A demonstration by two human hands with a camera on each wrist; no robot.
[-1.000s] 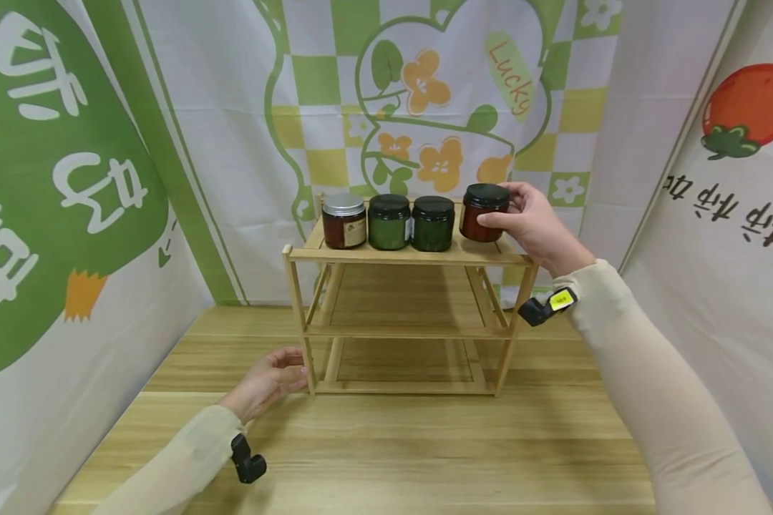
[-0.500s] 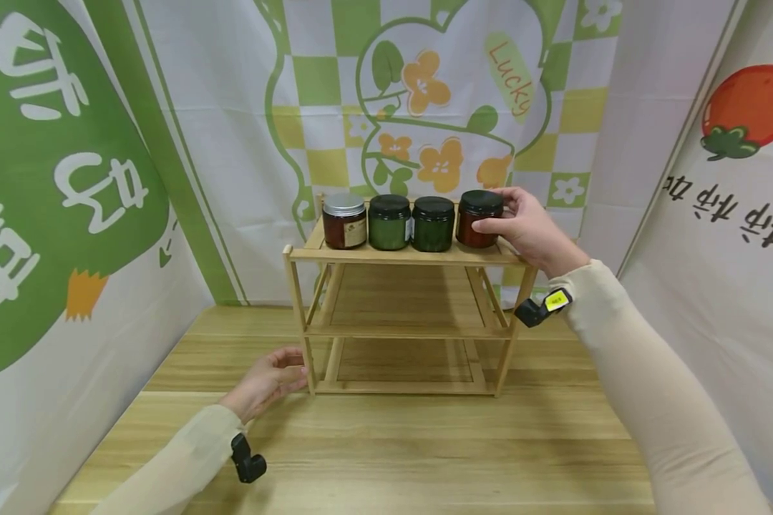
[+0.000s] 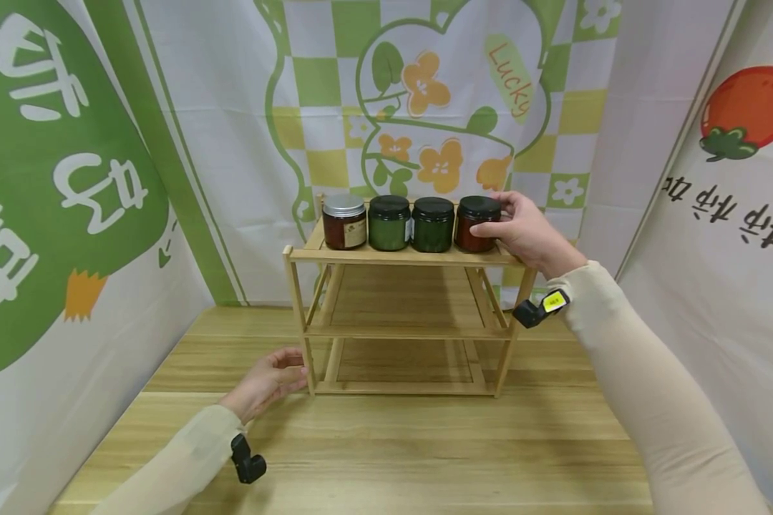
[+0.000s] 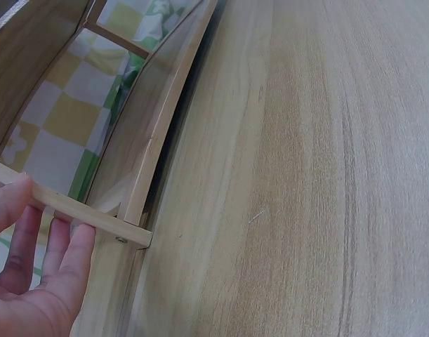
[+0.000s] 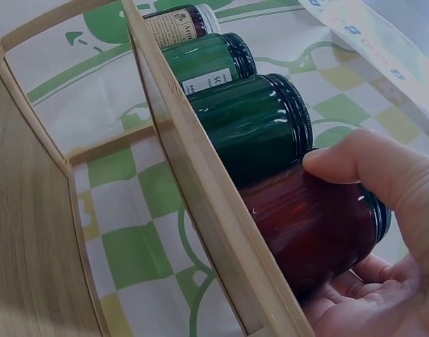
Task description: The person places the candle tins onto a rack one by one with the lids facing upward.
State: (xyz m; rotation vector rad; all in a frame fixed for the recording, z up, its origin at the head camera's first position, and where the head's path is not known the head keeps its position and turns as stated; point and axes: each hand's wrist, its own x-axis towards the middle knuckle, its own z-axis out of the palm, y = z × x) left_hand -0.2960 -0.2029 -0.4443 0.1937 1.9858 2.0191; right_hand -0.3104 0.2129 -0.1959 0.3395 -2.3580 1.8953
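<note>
- Head view: the right hand (image 3: 528, 232) wraps its grip round the red jar (image 3: 477, 224) at the right end of the rack's (image 3: 404, 255) top shelf, closing the row of jars.
- Left wrist view: the left hand (image 4: 28, 281) pinches the rack's corner post (image 4: 74, 210), likely steadying it on the table (image 4: 326, 175).
- Right wrist view: thumb (image 5: 361, 165) and palm clasp the red jar, which touches the green jar (image 5: 253, 126).

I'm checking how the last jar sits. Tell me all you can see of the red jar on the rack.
The red jar is dark red glass, as it looks, with a black lid. It stands upright at the right end of the wooden rack's top shelf, close beside a green jar. The right hand grips its side.
</note>
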